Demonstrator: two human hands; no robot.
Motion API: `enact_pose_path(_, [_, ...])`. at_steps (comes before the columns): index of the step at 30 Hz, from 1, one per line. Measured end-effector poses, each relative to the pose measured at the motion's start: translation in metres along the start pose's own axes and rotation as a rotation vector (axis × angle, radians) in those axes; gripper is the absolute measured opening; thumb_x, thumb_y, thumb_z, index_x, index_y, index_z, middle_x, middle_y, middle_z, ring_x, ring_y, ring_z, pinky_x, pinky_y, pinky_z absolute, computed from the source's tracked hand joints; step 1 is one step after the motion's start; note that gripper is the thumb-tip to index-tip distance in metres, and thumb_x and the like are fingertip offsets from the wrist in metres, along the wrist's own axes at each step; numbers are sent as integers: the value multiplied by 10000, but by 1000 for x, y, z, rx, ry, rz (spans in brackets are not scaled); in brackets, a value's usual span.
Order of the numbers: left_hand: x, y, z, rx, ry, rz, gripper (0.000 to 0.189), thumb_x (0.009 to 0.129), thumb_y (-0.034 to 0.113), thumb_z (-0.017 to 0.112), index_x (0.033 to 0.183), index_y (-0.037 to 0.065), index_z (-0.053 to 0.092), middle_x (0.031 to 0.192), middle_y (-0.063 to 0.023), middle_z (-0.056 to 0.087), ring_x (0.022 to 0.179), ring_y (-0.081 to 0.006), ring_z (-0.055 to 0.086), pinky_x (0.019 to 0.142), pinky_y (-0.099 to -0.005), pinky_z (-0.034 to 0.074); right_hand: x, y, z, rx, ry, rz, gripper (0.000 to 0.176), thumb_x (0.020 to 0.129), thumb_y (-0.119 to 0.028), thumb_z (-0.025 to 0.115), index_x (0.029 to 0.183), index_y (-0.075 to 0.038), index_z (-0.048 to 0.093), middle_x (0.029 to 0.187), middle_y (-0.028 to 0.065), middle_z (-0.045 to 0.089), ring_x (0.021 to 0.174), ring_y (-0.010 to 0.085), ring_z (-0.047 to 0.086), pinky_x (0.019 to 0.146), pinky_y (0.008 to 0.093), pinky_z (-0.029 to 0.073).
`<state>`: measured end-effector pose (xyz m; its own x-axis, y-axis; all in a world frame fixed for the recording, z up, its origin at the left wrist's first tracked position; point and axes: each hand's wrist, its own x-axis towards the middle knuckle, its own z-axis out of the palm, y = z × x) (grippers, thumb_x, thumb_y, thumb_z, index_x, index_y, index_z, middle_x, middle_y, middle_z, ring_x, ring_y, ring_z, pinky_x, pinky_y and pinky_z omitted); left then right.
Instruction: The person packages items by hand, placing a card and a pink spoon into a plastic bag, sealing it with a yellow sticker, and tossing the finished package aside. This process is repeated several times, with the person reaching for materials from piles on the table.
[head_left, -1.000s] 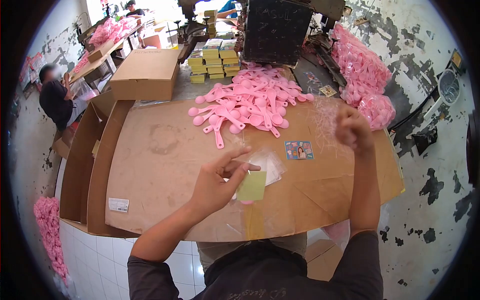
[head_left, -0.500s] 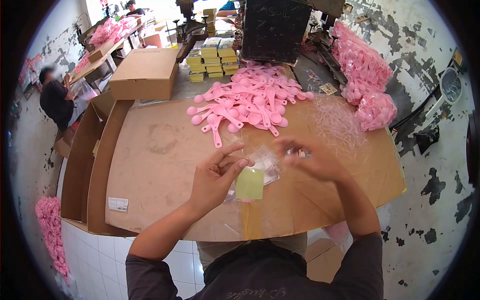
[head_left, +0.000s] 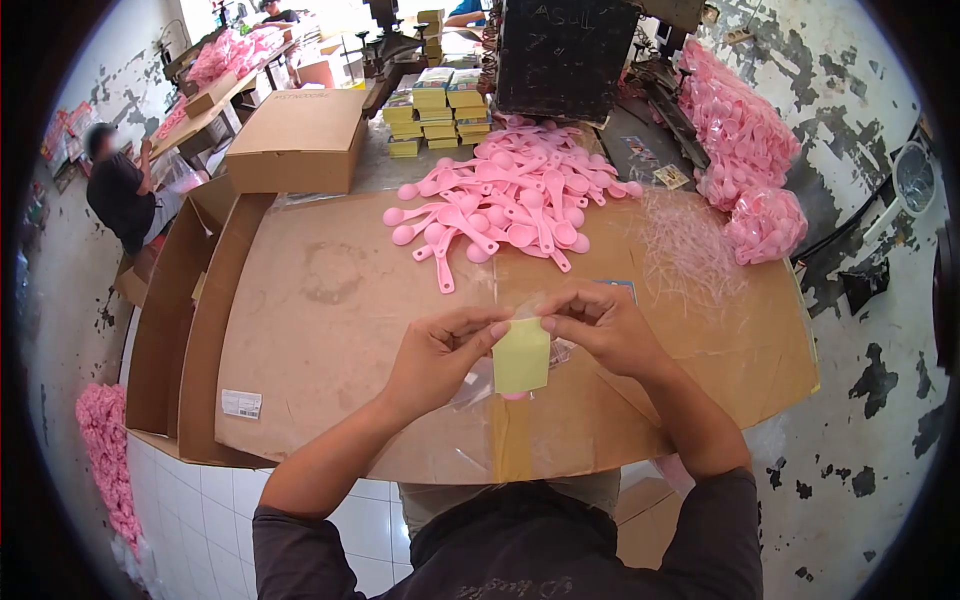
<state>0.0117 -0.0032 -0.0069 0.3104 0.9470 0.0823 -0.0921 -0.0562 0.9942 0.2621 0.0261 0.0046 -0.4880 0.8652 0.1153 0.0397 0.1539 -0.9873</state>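
Both hands meet over the middle of the cardboard-covered table. My left hand (head_left: 440,352) pinches the upper left corner of a small clear plastic bag with a pale yellow-green card (head_left: 521,358) in it. My right hand (head_left: 607,328) has thumb and fingers closed on the bag's upper right corner. A bit of pink shows just below the card; its shape is mostly hidden. Beneath the hands lie clear plastic bags (head_left: 474,388), partly covered. Beyond them a heap of pink measuring spoons (head_left: 520,195) spreads over the table.
Thin clear plastic strips (head_left: 695,245) lie at the right, near bagged pink spoons (head_left: 765,225). Stacked cards (head_left: 435,105) and a closed carton (head_left: 297,140) stand at the back. An open carton (head_left: 165,330) flanks the left edge. A co-worker (head_left: 120,190) sits at far left.
My right hand has moved left and down and now grips the bag's upper right corner beside my left hand. The bag with the card has shifted slightly right in the view.
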Motion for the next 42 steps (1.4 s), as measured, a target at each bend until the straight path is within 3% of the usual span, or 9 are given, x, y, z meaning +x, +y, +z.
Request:
enact_pose_path(2, [0,-3,2,-59,31,54,270,1013,102,680,1248,-28,707,1132,-96,756,975,-121,707,853,-279,592,-1,-4,-3,43,-14,59,172,986,-81,696,1131,7,730,1035,33,715,910,80,658,786,256,530])
enact_pose_path(5, [0,-8,-4,20,-4,115,244,1005,63,676,1229,-22,724,1131,-89,760,963,-106,703,842,-269,587,2,3,-6,-5,-23,-123,163,978,-40,679,1126,-6,738,1051,38,720,936,95,655,807,258,520])
enact_pose_path(11, [-1,-8,-11,78,-85,122,241,1031,80,621,1223,-11,734,1134,-102,759,988,-129,704,904,-317,577,-2,-3,-11,-89,-47,-145,153,963,-10,667,1085,-9,759,1054,50,726,945,112,648,798,261,505])
enact_pose_path(14, [1,-4,-10,-203,-95,-33,259,1045,107,601,1236,-16,725,1131,-117,757,1013,-151,705,930,-344,572,-2,-1,-14,-102,-42,-146,145,963,-22,674,1075,-11,766,1051,50,728,930,113,644,792,271,505])
enact_pose_path(17, [4,-13,-12,-103,-102,-49,265,1040,93,612,1256,-27,708,1127,-121,753,1023,-152,705,913,-328,581,-3,-4,-11,-186,-33,-113,126,960,-38,688,1048,-10,775,1046,49,729,913,117,643,784,278,505])
enact_pose_path(20, [4,-15,-9,39,-85,-66,275,1038,83,619,1281,-23,693,1113,-110,752,1003,-135,705,894,-299,584,-1,2,-14,-233,-53,-186,162,965,-53,694,1105,2,754,1054,46,727,908,109,642,776,278,506])
enact_pose_path(26, [4,-11,-5,-12,-68,-47,276,1043,89,617,1289,-15,689,1107,-93,749,990,-118,698,881,-282,585,0,13,-8,76,-23,-24,344,979,-43,685,1310,28,618,1054,52,708,954,88,644,812,255,525])
enact_pose_path(35, [2,-3,1,-126,13,149,416,1015,56,648,1410,-29,545,1218,-128,708,1097,-151,684,900,-305,596,1,4,-3,8,-124,42,408,976,-18,682,1366,50,580,1054,51,707,944,91,656,844,264,534])
enact_pose_path(42, [4,0,-16,6,-129,-98,310,982,72,706,1260,-42,630,1108,-91,726,982,-136,709,778,-292,621,3,-4,-8,16,-138,-51,397,993,-4,654,1375,64,567,1105,81,721,980,109,673,869,278,542])
